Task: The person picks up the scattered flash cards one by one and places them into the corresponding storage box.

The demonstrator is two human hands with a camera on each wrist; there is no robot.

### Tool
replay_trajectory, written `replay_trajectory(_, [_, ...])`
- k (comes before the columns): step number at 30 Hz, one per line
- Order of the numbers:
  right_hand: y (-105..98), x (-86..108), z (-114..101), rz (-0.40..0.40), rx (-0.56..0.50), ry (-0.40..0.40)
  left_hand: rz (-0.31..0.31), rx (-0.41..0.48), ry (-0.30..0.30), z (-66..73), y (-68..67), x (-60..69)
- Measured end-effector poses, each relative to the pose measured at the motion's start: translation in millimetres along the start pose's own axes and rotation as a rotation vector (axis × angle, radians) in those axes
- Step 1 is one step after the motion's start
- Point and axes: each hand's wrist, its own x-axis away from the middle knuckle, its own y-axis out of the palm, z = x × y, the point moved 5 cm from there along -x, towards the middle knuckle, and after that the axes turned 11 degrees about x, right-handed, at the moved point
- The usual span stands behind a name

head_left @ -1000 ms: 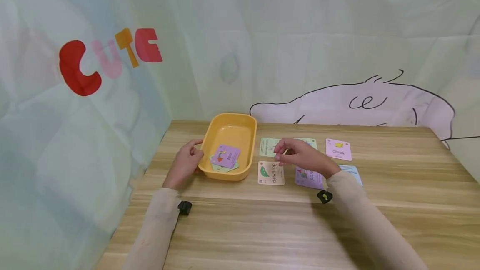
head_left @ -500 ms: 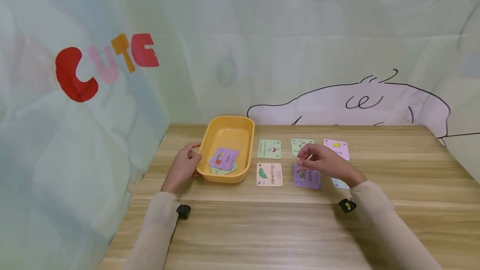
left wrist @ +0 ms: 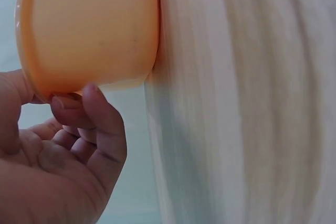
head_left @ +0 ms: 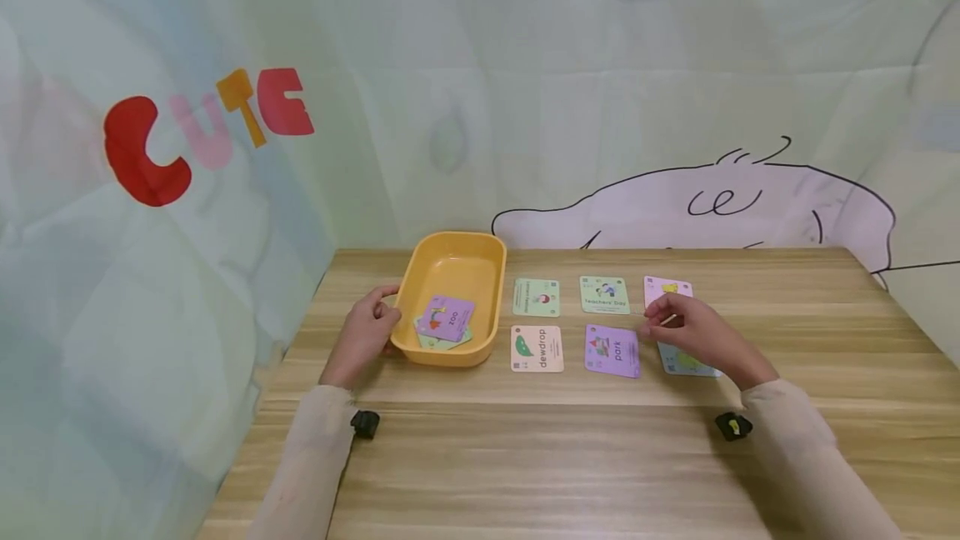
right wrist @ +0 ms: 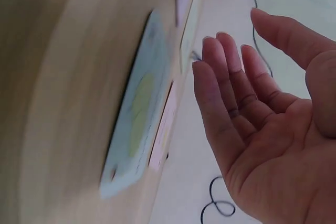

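Note:
At the left, my left hand [head_left: 362,332] pinches the rim of a yellow plastic tray [head_left: 501,307]; thumb and fingers meet at its edge in the left wrist view. Inside the tray a purple "zoo" card [head_left: 448,317] overlaps a green card [head_left: 442,342]. My right hand [head_left: 701,336] hovers above the table, fingers loosely bent and holding nothing. Below it lies a blue card [right wrist: 137,108] with a yellow-green picture, partly hidden in the head view. The pink card [head_left: 663,286] behind is partly covered by the fingers.
Between tray and right hand lie a green card [head_left: 536,297], a "Teachers' Day" card [head_left: 604,295], a "dewdrop" card [head_left: 536,349] and a purple "park" card [head_left: 611,351]. A printed cloth wall [head_left: 420,107] rises behind the wooden table [head_left: 540,465].
My right hand has moved rightward, from above the "dewdrop" and "Teachers' Day" cards to above the blue card, uncovering the "park" and "Teachers' Day" cards. The left hand stays at the tray.

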Motion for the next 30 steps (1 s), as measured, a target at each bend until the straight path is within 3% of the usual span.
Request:
replay_trajectory(9, [-5.7,15.0,22.0,-0.023,0.086,0.117,0.004,0.005,-0.007,-0.6,0.6,0.0])
replay_trajectory(16, [-7.8,21.5,32.9,-0.027,0.151,0.128,0.006,0.004,0.0,0.1,0.0,-0.4])
replay_trajectory(30, [-7.4,29.5,33.9,-0.029,0.348,0.286,0.009,0.011,0.002,-0.9,0.2,-1.7])
